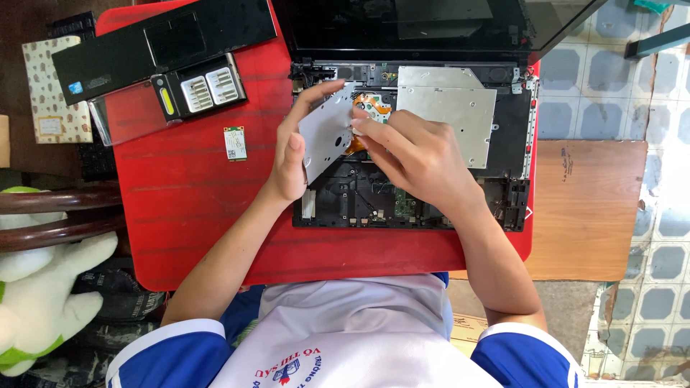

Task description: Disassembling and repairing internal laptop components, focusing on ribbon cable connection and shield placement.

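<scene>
Head view is showing my left hand [291, 154] gripping a tilted grey metal plate [327, 129] over the opened laptop [503, 144], while my right hand [417, 154] is pinching its edge to steady it.

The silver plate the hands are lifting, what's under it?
Under the silver plate an orange ribbon and a round metal part show. Both hands and the plate cover the rest.

Both hands work over an opened laptop [503, 144] on a red table [187, 194]. The left hand [291, 162] tilts a grey metal plate [325, 133]; the right hand [417, 158] touches its edge. A small green card [234, 143] lies nearby.
</scene>
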